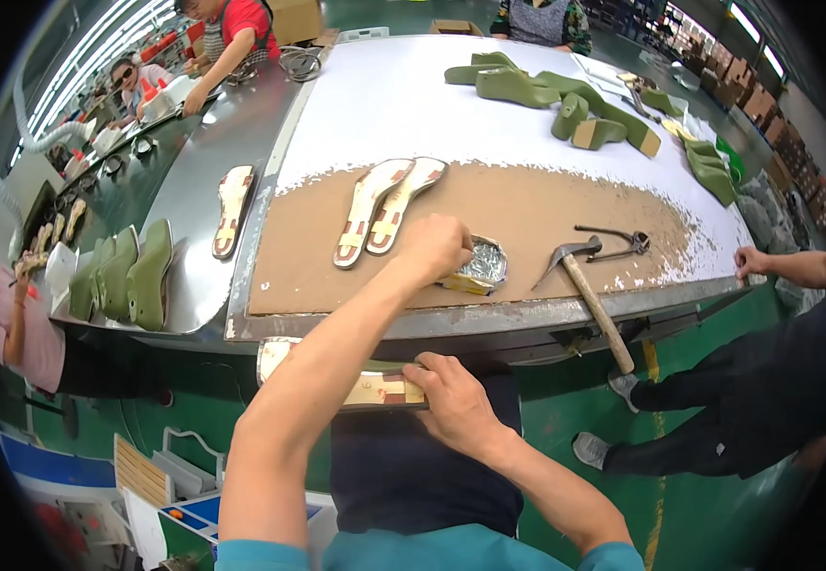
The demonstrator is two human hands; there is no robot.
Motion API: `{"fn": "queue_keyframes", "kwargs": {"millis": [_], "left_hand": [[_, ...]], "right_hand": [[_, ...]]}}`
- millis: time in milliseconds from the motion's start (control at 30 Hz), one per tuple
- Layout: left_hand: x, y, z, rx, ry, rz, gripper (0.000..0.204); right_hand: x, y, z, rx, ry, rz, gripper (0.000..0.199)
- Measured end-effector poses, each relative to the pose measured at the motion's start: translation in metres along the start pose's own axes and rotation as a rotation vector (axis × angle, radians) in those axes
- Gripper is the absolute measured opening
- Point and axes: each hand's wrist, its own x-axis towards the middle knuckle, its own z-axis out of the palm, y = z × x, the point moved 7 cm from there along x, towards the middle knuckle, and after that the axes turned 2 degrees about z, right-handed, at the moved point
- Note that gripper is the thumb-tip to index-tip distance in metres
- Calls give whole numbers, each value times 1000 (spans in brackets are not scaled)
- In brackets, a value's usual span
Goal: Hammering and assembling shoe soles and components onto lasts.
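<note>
My right hand grips the toe or heel end, I cannot tell which, of a shoe last with a pale insole on it, held level below the table edge. My left forearm crosses over and hides part of it. My left hand reaches to a small open box of shiny metal tacks on the table, fingers bent together at its rim; what they pinch is hidden. Left of that hand lie two pale insoles side by side. To the right rest a hammer and a pair of pincers.
Green shoe lasts are heaped on the white-covered far side of the table. More lasts stand on the metal bench at left, near a single insole. The hammer handle overhangs the table edge. Another person's hand touches the right corner.
</note>
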Motion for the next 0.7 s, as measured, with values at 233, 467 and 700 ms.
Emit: {"fn": "queue_keyframes", "kwargs": {"millis": [233, 467, 700], "left_hand": [[-8, 2, -13, -161, 94, -14, 13], [-37, 18, -41, -376, 207, 90, 16], [-176, 48, -63, -604, 209, -95, 3]], "right_hand": [[1, 2, -6, 13, 38, -29, 66], [1, -2, -4, 21, 45, -44, 66], [1, 3, -5, 3, 13, -25, 59]]}}
